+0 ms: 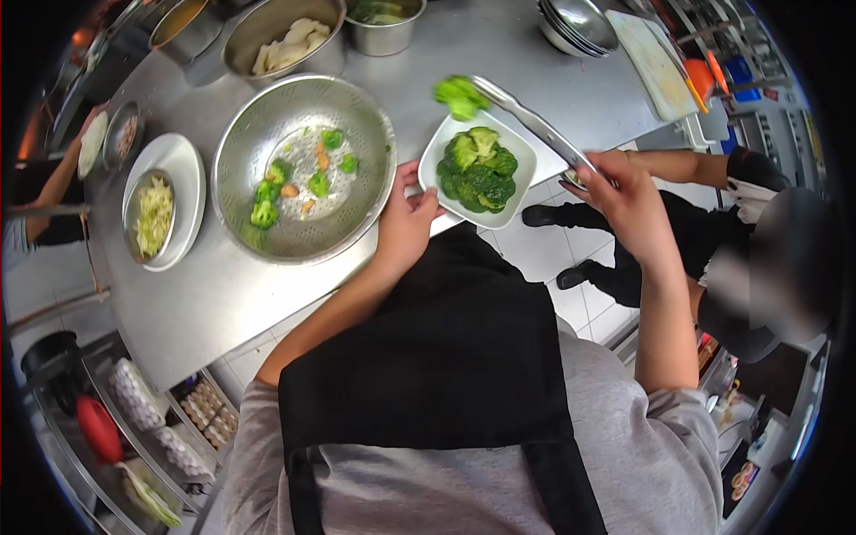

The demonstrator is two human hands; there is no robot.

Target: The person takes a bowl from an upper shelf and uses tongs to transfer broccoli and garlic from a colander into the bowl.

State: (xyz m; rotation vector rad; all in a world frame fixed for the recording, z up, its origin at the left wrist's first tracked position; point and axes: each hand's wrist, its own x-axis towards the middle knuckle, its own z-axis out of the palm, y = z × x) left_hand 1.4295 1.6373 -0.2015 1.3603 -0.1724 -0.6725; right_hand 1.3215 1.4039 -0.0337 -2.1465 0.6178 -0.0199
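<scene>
Both forearms (pixel 665 308) reach forward. The left hand (pixel 408 218) pinches between thumb and fingers; the right hand (pixel 630 203) curls in a grip.

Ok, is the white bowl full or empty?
The bowl is well filled: broccoli is heaped inside, with bare white sides around it.

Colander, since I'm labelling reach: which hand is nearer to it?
Left. The left hand is just beside the colander; the right hand, holding tongs, is beyond the white bowl.
</scene>
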